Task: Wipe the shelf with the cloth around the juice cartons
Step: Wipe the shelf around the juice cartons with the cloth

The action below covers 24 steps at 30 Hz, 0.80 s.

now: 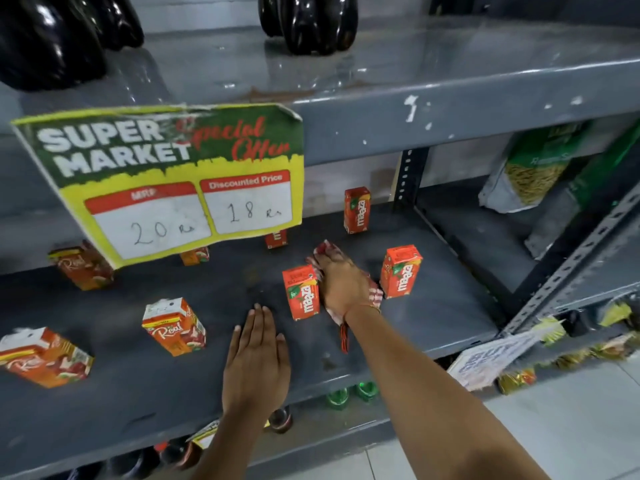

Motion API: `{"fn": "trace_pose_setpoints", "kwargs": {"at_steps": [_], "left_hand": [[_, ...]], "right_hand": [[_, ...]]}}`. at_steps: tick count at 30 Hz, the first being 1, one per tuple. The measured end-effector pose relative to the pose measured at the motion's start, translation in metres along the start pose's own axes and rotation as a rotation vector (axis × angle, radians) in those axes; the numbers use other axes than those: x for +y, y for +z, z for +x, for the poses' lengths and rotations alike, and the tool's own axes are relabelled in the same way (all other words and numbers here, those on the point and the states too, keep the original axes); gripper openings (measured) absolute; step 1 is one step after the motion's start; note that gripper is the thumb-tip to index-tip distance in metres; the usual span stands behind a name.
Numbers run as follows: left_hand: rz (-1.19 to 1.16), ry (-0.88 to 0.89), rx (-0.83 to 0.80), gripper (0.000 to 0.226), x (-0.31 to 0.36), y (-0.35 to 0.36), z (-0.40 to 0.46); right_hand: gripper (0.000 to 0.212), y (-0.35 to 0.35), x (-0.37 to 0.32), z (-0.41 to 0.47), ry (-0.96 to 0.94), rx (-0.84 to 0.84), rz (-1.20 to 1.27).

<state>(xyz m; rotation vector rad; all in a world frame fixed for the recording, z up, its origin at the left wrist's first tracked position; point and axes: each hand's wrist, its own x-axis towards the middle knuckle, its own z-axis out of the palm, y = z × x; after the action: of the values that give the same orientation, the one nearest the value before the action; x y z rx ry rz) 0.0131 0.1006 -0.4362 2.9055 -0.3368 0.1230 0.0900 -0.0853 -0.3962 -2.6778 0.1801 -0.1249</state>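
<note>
My right hand (341,284) presses a red-and-white checked cloth (374,296) flat on the dark grey shelf (433,317), between two orange Maaza juice cartons (301,292) (401,271). The cloth sticks out beyond the fingertips and beside the wrist. Palm down, my left hand (258,358) rests on the shelf near its front edge, fingers together, holding nothing. A third Maaza carton (356,210) stands at the back. Several Real cartons (175,325) (43,356) stand to the left, apart from both hands.
A yellow-green price sign (166,181) hangs from the upper shelf edge and hides part of the back row. Dark bottles (308,22) stand on the upper shelf. Bagged goods (530,174) fill the bay to the right. Green bottle caps (349,393) show below.
</note>
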Motion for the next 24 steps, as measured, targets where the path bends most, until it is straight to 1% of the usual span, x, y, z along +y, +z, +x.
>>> {"fn": "trace_pose_setpoints", "kwargs": {"at_steps": [2, 5, 9, 11, 12, 13, 15, 17, 18, 20, 22, 24], "left_hand": [[-0.017, -0.006, 0.006, 0.066, 0.0, 0.0, 0.0], [-0.017, -0.004, 0.006, 0.062, 0.001, -0.001, 0.001], [-0.052, -0.007, -0.001, 0.058, -0.002, -0.002, 0.001], [-0.061, -0.007, 0.0, 0.059, -0.003, -0.002, 0.001], [-0.063, -0.002, -0.002, 0.059, -0.002, -0.002, 0.0], [-0.064, 0.001, -0.009, 0.059, -0.002, -0.003, 0.0], [-0.07, 0.003, -0.034, 0.059, 0.0, -0.005, -0.001], [-0.086, 0.018, -0.077, 0.058, -0.001, -0.008, -0.001], [-0.095, 0.029, -0.102, 0.058, -0.001, -0.011, -0.002], [-0.115, 0.043, -0.129, 0.057, -0.001, -0.017, -0.007], [-0.12, 0.072, -0.12, 0.057, -0.001, -0.021, -0.017], [-0.117, 0.149, -0.112, 0.057, -0.003, -0.025, -0.033]], "right_hand": [[0.051, -0.002, 0.003, -0.014, 0.008, 0.004, 0.036], [0.06, -0.002, 0.006, -0.04, 0.028, -0.023, -0.013], [0.063, -0.004, 0.009, -0.089, 0.02, 0.014, -0.032], [0.061, -0.007, 0.013, -0.125, 0.003, 0.022, -0.026], [0.056, -0.01, 0.015, -0.143, -0.028, 0.014, -0.008], [0.049, -0.014, 0.018, -0.162, -0.063, -0.026, 0.036], [0.039, -0.028, 0.023, -0.194, -0.1, -0.192, 0.163], [0.044, -0.041, 0.027, -0.213, -0.134, -0.361, 0.218], [0.046, -0.045, 0.028, -0.218, -0.139, -0.41, 0.214], [0.047, -0.049, 0.024, -0.224, -0.132, -0.395, 0.245], [0.049, -0.047, 0.013, -0.227, -0.108, -0.376, 0.394], [0.054, -0.041, -0.002, -0.232, -0.09, -0.362, 0.486]]}}
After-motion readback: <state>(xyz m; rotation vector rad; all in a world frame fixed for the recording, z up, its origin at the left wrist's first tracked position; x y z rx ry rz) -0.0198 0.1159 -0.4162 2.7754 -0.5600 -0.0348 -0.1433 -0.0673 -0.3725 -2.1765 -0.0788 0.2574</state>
